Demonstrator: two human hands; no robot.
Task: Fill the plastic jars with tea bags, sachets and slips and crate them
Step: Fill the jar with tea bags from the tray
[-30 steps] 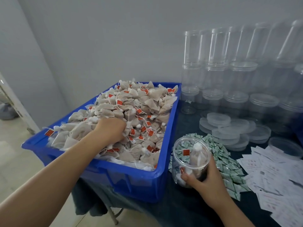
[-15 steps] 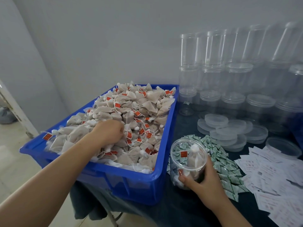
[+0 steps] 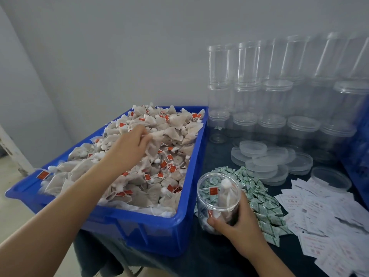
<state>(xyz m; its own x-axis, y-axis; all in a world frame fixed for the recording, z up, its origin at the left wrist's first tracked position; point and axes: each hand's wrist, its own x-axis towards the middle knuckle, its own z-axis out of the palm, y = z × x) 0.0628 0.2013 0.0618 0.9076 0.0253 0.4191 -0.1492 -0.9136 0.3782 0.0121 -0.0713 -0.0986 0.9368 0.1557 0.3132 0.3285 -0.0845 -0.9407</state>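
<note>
We hold the open jar [image 3: 218,202] upright on the dark table [image 3: 211,262] with our right hand [image 3: 237,224]. The thumb wraps the near wall and the fingers curl round the right side, so the mouth stays steady and faces up for loading. The jar stands just right of the blue crate [image 3: 179,226], which keeps the carry from crate to jar short. It already contains a few tea bags, one standing upright with a red tag showing near the rim.

Our left hand [image 3: 129,148] is over the middle of the heap of tea bags [image 3: 171,136]. Its fingers are curled and pinch a bag or a small bunch of bags at the fingertips [image 3: 146,137]. The count cannot be read, because the mesh blurs into the heap.

The other stock lies within reach of the right hand. The green sachets [image 3: 257,198] are piled just beside and behind the jar, the printed slips [image 3: 327,212] are spread at the near right, the loose lids [image 3: 265,156] lie beyond the sachets, and the stacked empty jars [image 3: 247,92] stand against the far wall.

Compared with half a second earlier, the left hand has moved from the near part of the heap, where it was buried among the bags, to a point farther in and to the right, and is now raised with its catch. The right hand and the jar have not changed position.
</note>
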